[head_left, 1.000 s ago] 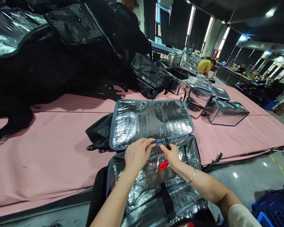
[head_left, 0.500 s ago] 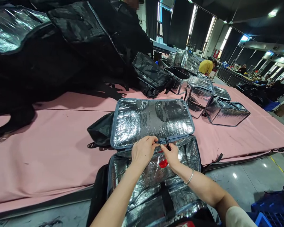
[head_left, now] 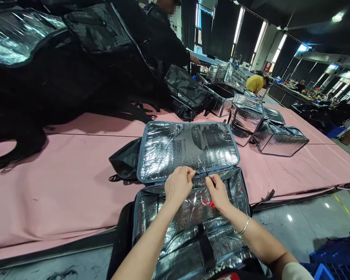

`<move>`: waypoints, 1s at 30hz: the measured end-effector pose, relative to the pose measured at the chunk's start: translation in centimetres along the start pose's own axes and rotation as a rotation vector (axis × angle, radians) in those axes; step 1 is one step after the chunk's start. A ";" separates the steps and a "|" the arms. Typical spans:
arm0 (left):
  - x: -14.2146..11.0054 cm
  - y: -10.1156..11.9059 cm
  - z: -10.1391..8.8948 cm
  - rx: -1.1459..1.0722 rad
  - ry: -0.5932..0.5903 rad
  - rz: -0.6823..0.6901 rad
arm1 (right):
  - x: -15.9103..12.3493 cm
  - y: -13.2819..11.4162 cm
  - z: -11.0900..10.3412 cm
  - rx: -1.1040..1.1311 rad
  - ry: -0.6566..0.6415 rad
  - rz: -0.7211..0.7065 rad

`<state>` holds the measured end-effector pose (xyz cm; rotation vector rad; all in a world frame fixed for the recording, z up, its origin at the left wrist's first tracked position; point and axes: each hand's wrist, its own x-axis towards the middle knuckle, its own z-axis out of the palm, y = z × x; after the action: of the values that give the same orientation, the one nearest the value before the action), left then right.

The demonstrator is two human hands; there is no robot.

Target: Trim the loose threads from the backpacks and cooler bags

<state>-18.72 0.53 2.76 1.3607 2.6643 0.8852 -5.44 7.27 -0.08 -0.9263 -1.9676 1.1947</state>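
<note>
An insulated bag with a silver foil lining lies with its lid folded back flat on the table. With fingers closed, my left hand pinches the blue-grey binding along the lid's near edge. Just to its right, my right hand is closed around a small dark pointed tool that looks like thread snips; its tip is at the same edge. Something red shows below that hand, partly covered. A black strap crosses the lining nearer to me.
Black bags are piled on the pink-covered table at the left. Several silver-lined bags stand at the back right. Behind the pile stands a person in dark clothes. Blue crates are on the floor at right.
My right hand has moved slightly right along the lid's edge, and the tool's tip has dropped lower. My left hand stays pinched on the binding. The person in dark clothes now reaches a hand forward.
</note>
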 end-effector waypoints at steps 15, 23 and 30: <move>-0.3 -0.8 0.8 -0.103 0.126 0.076 | 0.1 -1.3 -0.9 -0.471 -0.104 -0.177; -0.5 -1.5 -1.0 -0.294 0.176 0.280 | 1.2 -0.2 -2.2 -0.004 0.066 -0.048; 2.4 -2.1 -1.5 0.326 -0.032 0.529 | 2.6 1.3 -1.4 0.124 0.045 -0.009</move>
<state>-22.17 0.70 3.55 2.1933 2.5366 0.4394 -5.37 10.50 -0.27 -0.8725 -1.8384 1.2641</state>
